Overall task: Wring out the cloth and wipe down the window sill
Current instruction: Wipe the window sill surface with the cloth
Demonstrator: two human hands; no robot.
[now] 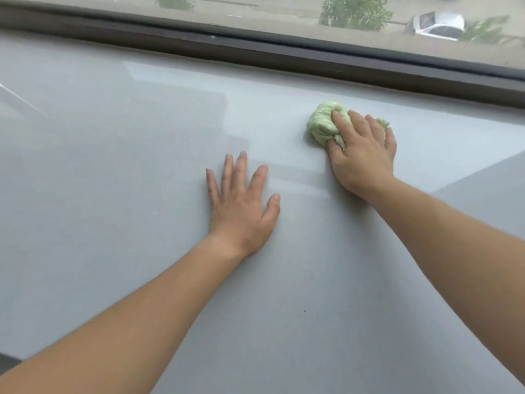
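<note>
A bunched light-green cloth lies on the wide, glossy pale-grey window sill, a short way in front of the window frame. My right hand presses down on the cloth, fingers spread over its top and thumb tucked against its near side; the cloth's right part is hidden under the fingers. My left hand rests flat on the sill, palm down with fingers apart, holding nothing, a hand's width to the left of and nearer than the cloth.
A dark brown window frame runs along the far edge of the sill. Through the glass I see bushes and a parked silver car far below. The sill's near edge shows at the bottom left corner.
</note>
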